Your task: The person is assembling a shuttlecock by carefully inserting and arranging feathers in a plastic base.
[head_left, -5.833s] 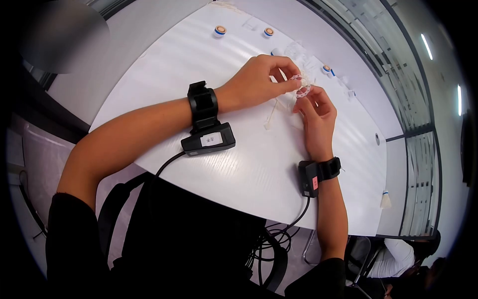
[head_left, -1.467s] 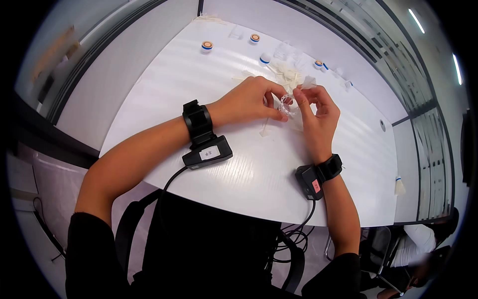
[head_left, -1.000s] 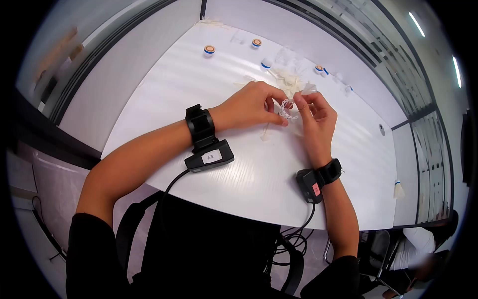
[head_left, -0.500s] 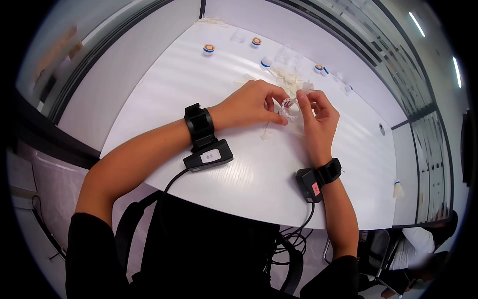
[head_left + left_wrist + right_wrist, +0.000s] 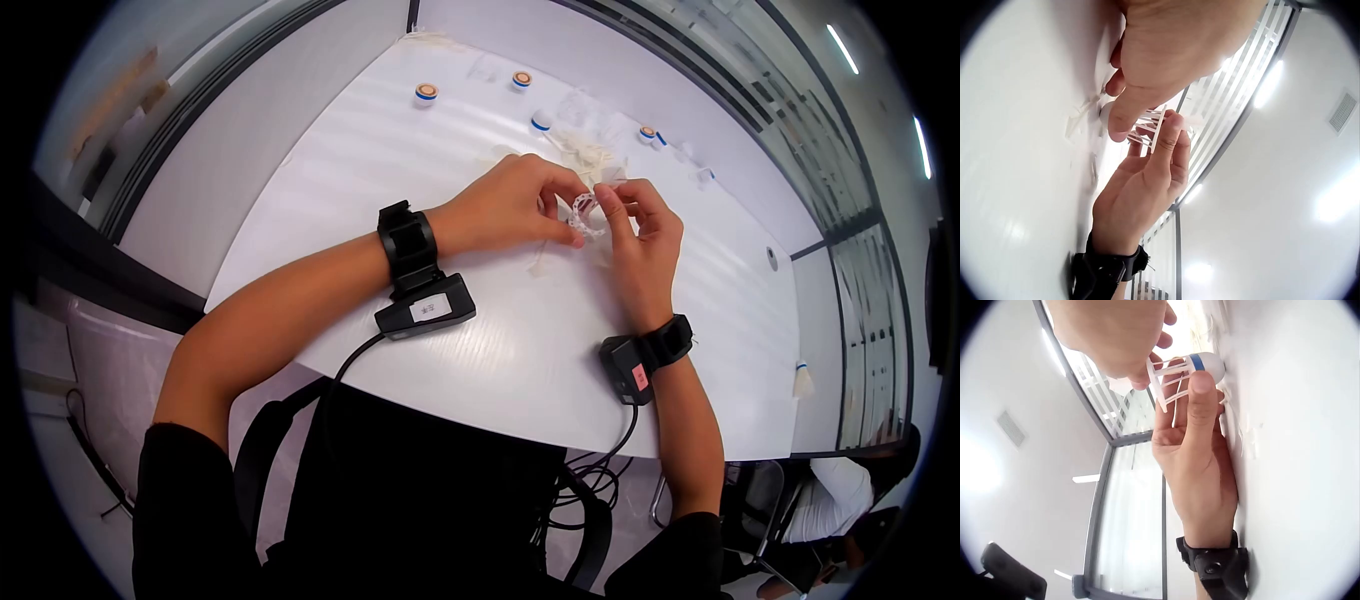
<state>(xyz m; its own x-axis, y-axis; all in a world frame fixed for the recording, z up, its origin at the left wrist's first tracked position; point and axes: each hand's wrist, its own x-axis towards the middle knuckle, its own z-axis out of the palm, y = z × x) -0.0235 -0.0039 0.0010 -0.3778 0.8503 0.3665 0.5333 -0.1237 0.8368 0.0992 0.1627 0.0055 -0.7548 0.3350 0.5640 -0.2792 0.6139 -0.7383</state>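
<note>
My left hand (image 5: pixel 515 203) holds a half-built shuttlecock, its white plastic skeleton (image 5: pixel 583 214) facing up with the round open ring. In the right wrist view the shuttlecock's white head (image 5: pixel 1212 364) with a blue band points to the table, and the left thumb presses beside the ribs. My right hand (image 5: pixel 648 240) is at the ring's rim, thumb and forefinger pinching a pale, translucent feather (image 5: pixel 1194 122) that sticks out beyond the fingertips in the left wrist view. The fingers partly hide both the feather and the ribs.
Behind the hands lies a pile of loose feathers (image 5: pixel 590 158). Farther back stand several shuttlecock heads, one (image 5: pixel 426 93) at left and another (image 5: pixel 521 80), with clear plastic pieces (image 5: pixel 577 108). A finished-looking shuttlecock (image 5: pixel 803 380) lies at the right edge of the white table (image 5: pixel 480 370).
Since the oldest frame, both hands have come lower in view, and the feather pile now shows behind them. Over the last second the feather by the right fingers has dropped lower; the left grip stays.
</note>
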